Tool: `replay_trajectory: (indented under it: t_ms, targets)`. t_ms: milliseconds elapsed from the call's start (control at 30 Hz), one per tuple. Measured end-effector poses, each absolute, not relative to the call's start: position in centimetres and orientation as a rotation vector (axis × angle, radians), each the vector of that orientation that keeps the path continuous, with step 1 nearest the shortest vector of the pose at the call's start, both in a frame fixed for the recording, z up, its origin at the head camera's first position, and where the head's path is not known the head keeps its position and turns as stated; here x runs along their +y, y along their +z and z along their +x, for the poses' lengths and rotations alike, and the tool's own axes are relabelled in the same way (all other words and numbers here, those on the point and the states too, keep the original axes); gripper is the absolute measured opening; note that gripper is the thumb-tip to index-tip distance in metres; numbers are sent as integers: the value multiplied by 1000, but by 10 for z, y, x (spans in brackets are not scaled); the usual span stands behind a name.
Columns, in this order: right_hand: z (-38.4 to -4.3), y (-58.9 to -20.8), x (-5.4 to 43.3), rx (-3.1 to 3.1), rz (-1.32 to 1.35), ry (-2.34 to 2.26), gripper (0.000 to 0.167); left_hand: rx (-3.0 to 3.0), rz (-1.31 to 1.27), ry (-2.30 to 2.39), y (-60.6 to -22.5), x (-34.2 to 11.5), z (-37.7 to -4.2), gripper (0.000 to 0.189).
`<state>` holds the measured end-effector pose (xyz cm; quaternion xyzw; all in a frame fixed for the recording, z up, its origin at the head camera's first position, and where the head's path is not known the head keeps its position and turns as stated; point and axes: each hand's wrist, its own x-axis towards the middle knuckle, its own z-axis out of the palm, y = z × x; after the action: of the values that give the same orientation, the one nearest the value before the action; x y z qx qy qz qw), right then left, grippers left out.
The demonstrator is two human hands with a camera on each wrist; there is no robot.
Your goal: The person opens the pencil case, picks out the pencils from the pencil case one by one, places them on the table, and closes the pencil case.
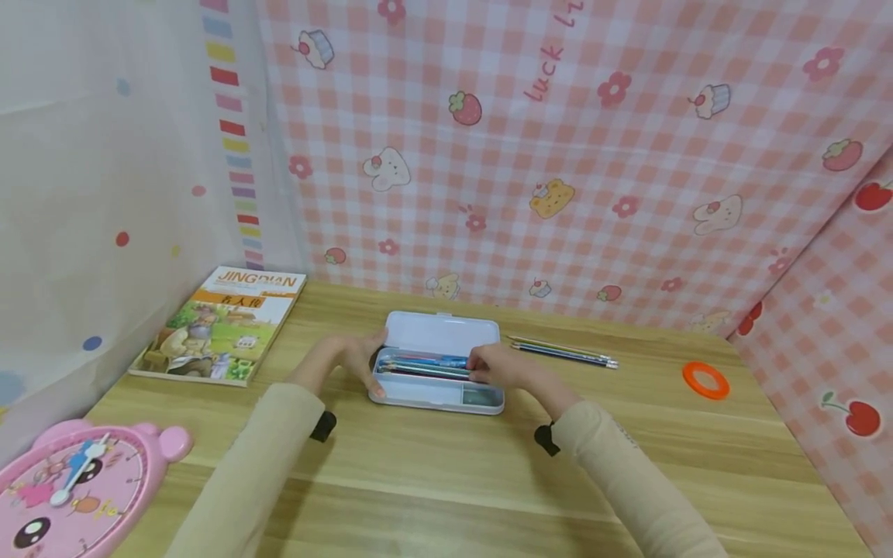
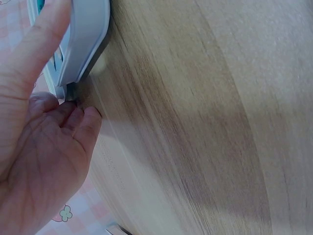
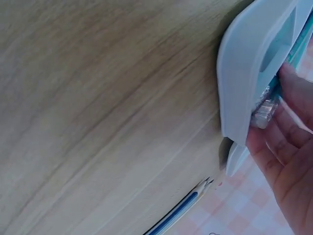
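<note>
A white pencil case lies on the table with its lid raised at the back. Several pencils and pens fill its long compartment; a small dark green section is at the front right. My left hand grips the case's left end, thumb along the front part and fingers behind. Reaching in from the right, my right hand pinches the ends of the pencils and pens. Clear plastic ends show between its thumb and fingers in the right wrist view.
Several loose pencils lie right of the case, with an orange ring farther right. A book sits at back left, and a pink clock at front left. A checked cloth hangs behind the table.
</note>
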<state>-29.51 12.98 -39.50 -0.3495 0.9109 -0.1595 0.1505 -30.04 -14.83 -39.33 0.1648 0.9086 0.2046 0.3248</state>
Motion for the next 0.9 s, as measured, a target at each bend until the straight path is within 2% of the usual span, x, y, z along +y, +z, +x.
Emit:
replay_trajectory:
  t_ms: [300,667,900]
  targets:
    - [-296,-395,132,2673,-1063,-454,5,2392,434,511,-392,-148,-299,125]
    - [-297,-388,155,2830,-1230,-427,6,2399,423,523,-393,-147,-296,123]
    - [-298,-382,187,2952,-1085,-436,12,2389,424,549,-393,-148,-297,123]
